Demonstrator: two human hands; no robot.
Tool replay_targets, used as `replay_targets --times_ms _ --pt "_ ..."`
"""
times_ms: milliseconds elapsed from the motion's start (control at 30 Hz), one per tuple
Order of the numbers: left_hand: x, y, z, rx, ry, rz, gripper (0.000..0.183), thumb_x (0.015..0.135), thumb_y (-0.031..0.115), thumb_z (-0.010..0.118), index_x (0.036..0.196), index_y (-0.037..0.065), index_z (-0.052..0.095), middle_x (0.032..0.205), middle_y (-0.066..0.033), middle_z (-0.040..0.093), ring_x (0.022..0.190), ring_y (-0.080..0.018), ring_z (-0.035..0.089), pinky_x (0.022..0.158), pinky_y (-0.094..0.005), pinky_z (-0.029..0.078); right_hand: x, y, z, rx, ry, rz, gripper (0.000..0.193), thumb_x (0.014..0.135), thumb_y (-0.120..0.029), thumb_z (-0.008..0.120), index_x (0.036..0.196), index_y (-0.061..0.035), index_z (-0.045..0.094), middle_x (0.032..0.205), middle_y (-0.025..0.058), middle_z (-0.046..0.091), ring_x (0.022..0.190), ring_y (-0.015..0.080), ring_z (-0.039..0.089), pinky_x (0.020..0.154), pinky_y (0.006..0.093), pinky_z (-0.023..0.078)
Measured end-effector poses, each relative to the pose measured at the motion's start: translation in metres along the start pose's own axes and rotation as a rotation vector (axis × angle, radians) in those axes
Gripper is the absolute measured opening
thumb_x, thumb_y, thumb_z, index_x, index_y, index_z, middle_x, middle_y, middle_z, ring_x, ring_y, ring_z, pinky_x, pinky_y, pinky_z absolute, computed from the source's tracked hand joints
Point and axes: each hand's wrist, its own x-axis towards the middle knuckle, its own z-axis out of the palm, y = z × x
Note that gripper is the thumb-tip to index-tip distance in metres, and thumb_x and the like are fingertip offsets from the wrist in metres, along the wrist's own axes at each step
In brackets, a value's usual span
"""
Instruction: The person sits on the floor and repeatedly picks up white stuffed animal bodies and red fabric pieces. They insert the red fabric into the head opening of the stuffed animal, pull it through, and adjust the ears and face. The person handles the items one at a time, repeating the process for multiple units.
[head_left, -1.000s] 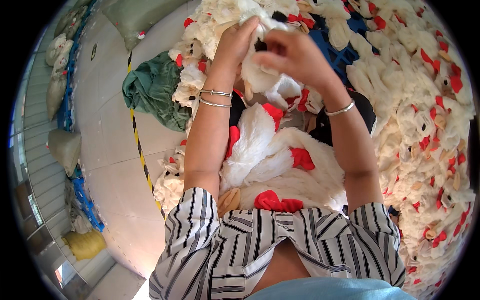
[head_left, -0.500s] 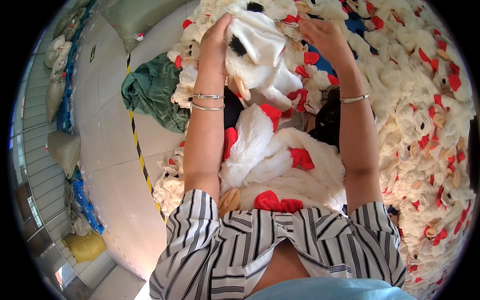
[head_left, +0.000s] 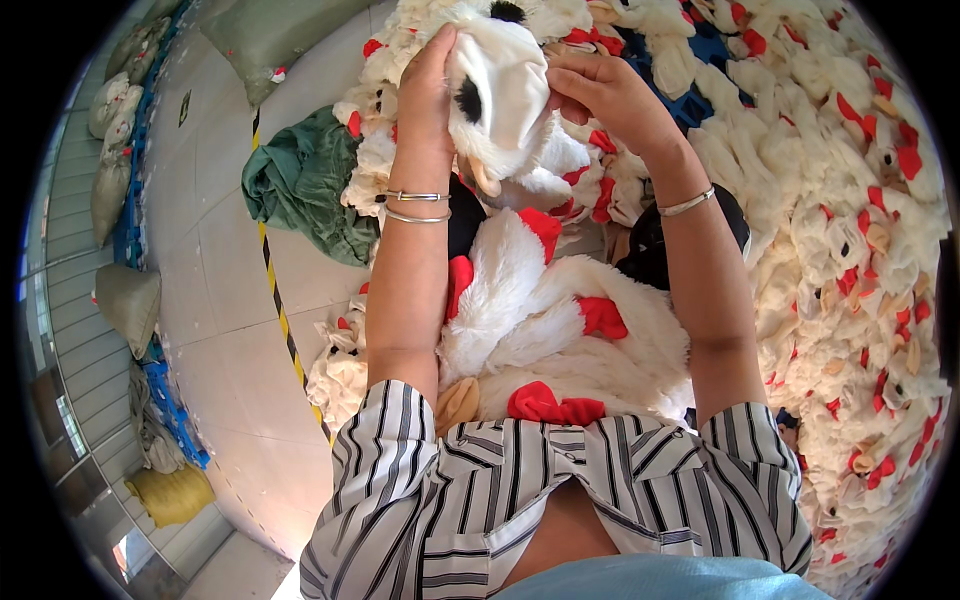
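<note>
Held up at arm's length is an unstuffed plush toy skin (head_left: 510, 95), white, with black furry patches and a tan piece at its lower edge. My left hand (head_left: 428, 85) grips its left side, thumb at the top. At the right edge of the white cloth, my right hand (head_left: 605, 92) has its fingers pinched together on the fabric. Across my lap lie more white furry plush skins (head_left: 560, 300) with red fabric pieces (head_left: 555, 405). The fingertips of my left hand are hidden behind the cloth.
A big heap of white and red plush skins (head_left: 850, 300) fills the right side. Blue plastic pallets (head_left: 690, 105) show beneath it. To the left lie a crumpled green cloth sack (head_left: 310, 180), black-yellow floor tape (head_left: 280, 305) and grey-green sacks (head_left: 128, 305) along the wall.
My right hand has moved left and slightly down, from apart on the right to the edge of the plush skin. The skin has turned a little; my left hand keeps its hold.
</note>
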Motion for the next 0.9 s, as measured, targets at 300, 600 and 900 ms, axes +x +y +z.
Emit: replay_targets --times_ms 300,600,900 --pt "-0.007 0.004 0.01 0.02 0.059 0.085 0.031 0.094 0.03 0.058 0.103 0.002 0.066 0.098 -0.0038 0.068 0.087 -0.0124 0.064 0.078 -0.0276 0.05 0.002 0.006 0.024 0.303 0.083 0.061 0.032 0.093 -0.029 0.06 0.103 0.0005 0.067 0.081 0.0009 0.065 0.067 0.0049 0.057 0.06 0.0199 0.044" --pt "-0.008 0.0 0.006 0.29 -0.061 0.176 0.032 0.092 0.034 0.063 0.086 0.004 0.07 0.075 0.0011 0.066 0.065 -0.0062 0.057 0.061 -0.0218 0.045 -0.003 -0.002 0.014 -0.074 0.086 -0.281 0.035 0.097 -0.035 0.05 0.088 -0.0044 0.066 0.066 0.0029 0.063 0.057 0.0095 0.058 0.051 0.0225 0.042" --pt "-0.02 0.007 0.008 1.065 -0.495 -0.017 0.043 0.086 0.041 0.07 0.103 0.001 0.068 0.084 0.0007 0.066 0.074 -0.0084 0.06 0.07 -0.0242 0.048 -0.005 -0.012 -0.05 0.692 0.39 -0.16 0.024 0.097 -0.019 0.051 0.083 -0.0045 0.063 0.066 0.0029 0.059 0.05 0.0119 0.052 0.045 0.0239 0.037"
